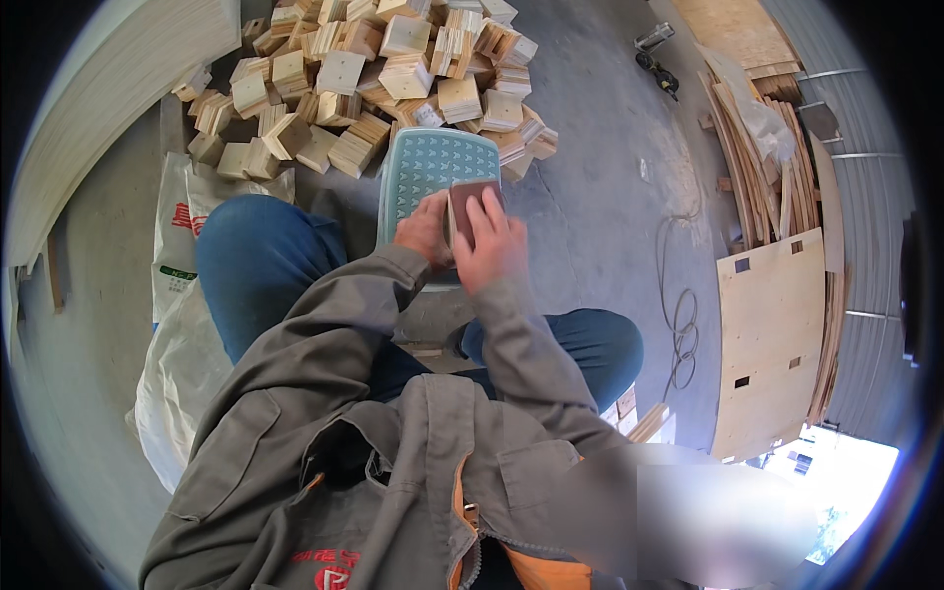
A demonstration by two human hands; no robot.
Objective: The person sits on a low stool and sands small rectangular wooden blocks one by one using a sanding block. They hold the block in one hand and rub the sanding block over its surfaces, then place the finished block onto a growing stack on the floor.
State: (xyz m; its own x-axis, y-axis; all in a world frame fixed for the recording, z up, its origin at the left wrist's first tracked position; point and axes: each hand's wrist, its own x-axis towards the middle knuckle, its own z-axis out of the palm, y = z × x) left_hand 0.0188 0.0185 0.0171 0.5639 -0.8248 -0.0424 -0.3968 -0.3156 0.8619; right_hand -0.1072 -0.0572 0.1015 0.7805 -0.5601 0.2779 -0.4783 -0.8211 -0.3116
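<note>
Over a teal plastic stool with a raised pattern on its top, both hands are on a brown, flat-faced block. My left hand grips the block's left side, fingers closed against it. From the right, my right hand holds it with the fingers laid across the brown face. The block's underside is hidden, so I cannot tell whether it rests on the stool or what else lies beneath it.
A heap of plywood blocks lies on the floor beyond the stool. White plastic sacks are beside my left leg. To the right are a loose cable, leaning plywood sheets and a power tool.
</note>
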